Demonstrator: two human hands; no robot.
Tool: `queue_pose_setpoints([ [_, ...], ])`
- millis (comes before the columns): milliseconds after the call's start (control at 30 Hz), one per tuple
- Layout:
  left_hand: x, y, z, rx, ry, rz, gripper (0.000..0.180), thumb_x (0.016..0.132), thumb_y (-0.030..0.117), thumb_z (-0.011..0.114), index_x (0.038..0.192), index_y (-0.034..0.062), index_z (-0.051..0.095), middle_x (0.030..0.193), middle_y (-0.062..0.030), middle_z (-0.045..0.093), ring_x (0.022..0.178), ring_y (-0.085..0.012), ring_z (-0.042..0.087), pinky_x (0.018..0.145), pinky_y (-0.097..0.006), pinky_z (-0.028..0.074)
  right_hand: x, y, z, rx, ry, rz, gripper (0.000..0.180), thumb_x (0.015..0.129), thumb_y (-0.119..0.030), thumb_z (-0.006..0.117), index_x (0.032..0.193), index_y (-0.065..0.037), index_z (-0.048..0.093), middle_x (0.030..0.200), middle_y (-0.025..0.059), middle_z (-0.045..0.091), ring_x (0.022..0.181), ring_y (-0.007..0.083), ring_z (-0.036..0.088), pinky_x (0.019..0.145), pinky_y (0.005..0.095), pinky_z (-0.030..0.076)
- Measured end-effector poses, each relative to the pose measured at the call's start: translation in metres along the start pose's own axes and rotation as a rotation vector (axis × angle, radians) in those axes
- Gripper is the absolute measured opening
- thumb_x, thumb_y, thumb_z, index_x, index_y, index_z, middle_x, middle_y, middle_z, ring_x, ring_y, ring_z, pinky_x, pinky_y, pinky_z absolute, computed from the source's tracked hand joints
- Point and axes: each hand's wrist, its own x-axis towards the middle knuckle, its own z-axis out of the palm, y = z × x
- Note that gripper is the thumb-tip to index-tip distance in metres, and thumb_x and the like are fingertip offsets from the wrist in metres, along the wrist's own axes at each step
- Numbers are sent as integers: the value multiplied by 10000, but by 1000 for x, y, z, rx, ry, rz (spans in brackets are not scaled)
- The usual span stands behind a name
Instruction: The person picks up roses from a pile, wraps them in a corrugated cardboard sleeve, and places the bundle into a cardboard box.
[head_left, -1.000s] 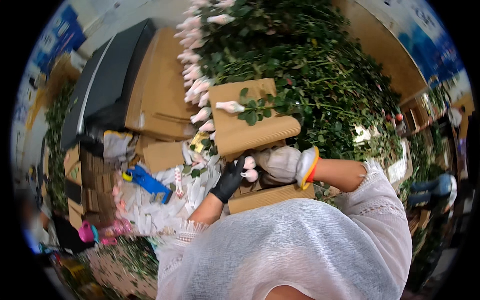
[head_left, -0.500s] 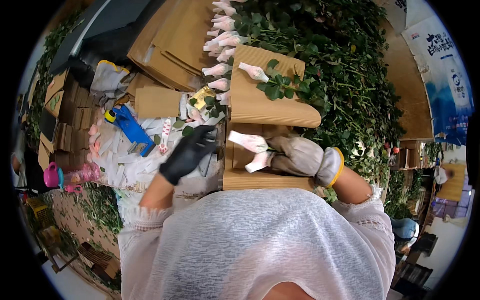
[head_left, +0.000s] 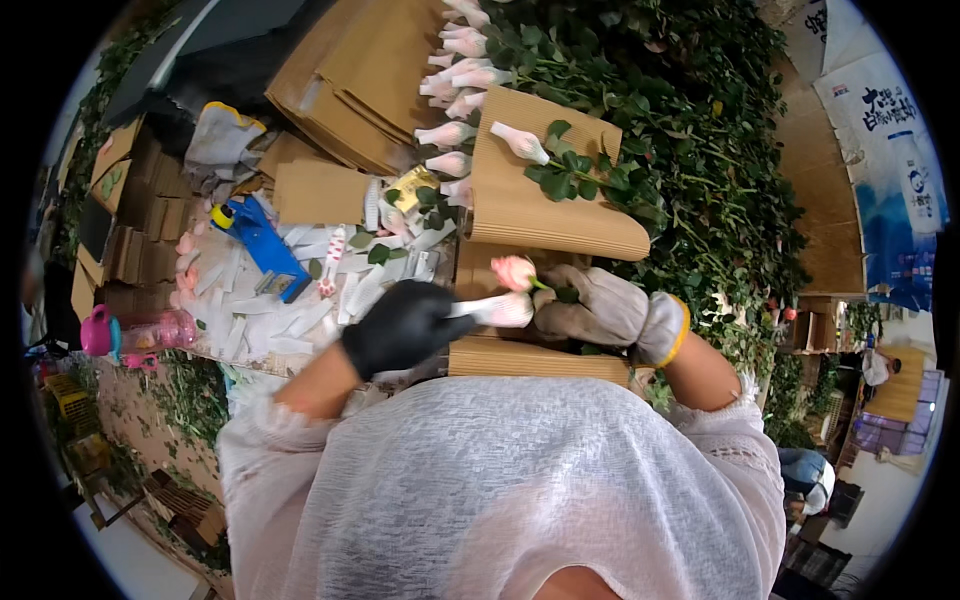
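Since half a second ago, the left hand (head_left: 405, 325), in a black glove, has swung rightward from beside the cardboard to the netted rose (head_left: 508, 311), and a bare pink rose (head_left: 514, 272) now shows where two netted heads were seen. The right hand (head_left: 598, 308), in a grey glove with a yellow cuff, stays almost where it was.

The left hand is nearly closed, its fingers drawn together at the narrow left end of the white net; motion blur hides the fingertips, so their exact hold cannot be told. The right hand is curled round the green stem of the pink rose, just behind its head; what else lies inside that grip is hidden. The netted rose lies level between the two hands, its bulging end just beside the right glove, and the pink rose sits right above it, nearer the right hand.

Beneath both roses is corrugated cardboard (head_left: 550, 228), its upper part curled over. Another netted rose (head_left: 520, 143) lies on that curl, its leafy stem pointing right. Beyond, a row of netted heads (head_left: 462, 75) edges a heap of leafy stems (head_left: 690, 150). Left of the black glove are scattered white strips (head_left: 232, 315), a blue tool (head_left: 262, 248), a red-spotted white stick (head_left: 331, 262) and a pink bottle (head_left: 165, 330).
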Motion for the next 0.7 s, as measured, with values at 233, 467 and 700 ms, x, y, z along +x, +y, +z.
queue_pose_setpoints([
  [233,-28,-49,-19,372,-20,-142,603,725,451,775,1100,-6,660,946,-183,680,892,-335,650,817,-385,506,4,2,-8,597,-237,478,261,811,-188,627,1022,-35,633,947,196,658,757,271,665,663,345,532],
  [467,32,-18,42,-418,-18,30,434,740,258,810,1053,-3,659,882,-127,689,799,-216,665,723,-317,516,6,7,12,535,-150,575,561,789,-393,641,1166,20,589,935,188,690,842,290,675,772,366,512],
  [700,46,8,44,-242,102,-28,232,794,242,712,859,38,623,746,-116,648,667,-285,631,629,-351,488,22,-8,1,456,-189,595,433,769,-347,669,999,12,590,818,170,659,760,327,646,696,376,504],
])
